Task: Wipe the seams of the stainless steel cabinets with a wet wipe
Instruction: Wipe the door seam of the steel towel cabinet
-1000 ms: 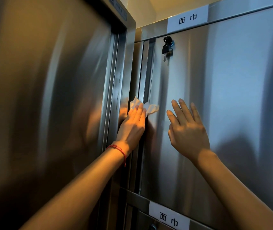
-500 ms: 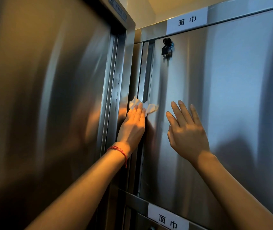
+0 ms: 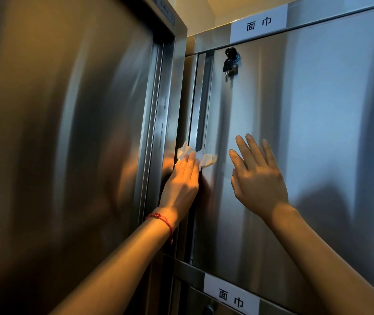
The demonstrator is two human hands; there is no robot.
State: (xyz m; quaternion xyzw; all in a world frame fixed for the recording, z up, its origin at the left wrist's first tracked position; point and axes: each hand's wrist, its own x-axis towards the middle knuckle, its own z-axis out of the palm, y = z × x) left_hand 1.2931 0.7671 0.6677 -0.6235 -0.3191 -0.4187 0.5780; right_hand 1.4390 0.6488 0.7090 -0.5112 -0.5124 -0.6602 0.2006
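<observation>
1. The left hand [image 3: 180,185] presses a white wet wipe [image 3: 196,155] flat against the vertical seam [image 3: 198,110] at the left edge of the upper cabinet door [image 3: 317,144], its fingers straight and laid over the wipe; the crumpled ends of the wipe poke out at 12 and 2 o'clock of the fingertips

2. The right hand [image 3: 257,176] lies wide open, fingers spread and pointing toward 11 o'clock, palm toward the door face at 3 o'clock of the left hand; whether it bears on the steel I cannot tell

3. The wipe sits about halfway up the seam, so the stretch toward 12 o'clock, up to the level of the key [image 3: 229,63] hanging in the lock, looks not yet reached in this pass

4. Likely slip: the wipe is pinned by flat fingers only, not pinched, so a fast stroke could leave it bunched behind or let it drop

5. The seam is a narrow recess; fingers laid flat may skim over it and clean only the outer faces unless a fingertip pushes the wipe in

6. The recess edges may be sharp sheet metal, which could snag or tear the thin wipe

7. Running on toward 12 o'clock, a straying hand could knock the key

8. A red string bracelet [image 3: 162,220] circles the left wrist; white labels [image 3: 258,23] sit at 12 and 6 o'clock of the door
</observation>
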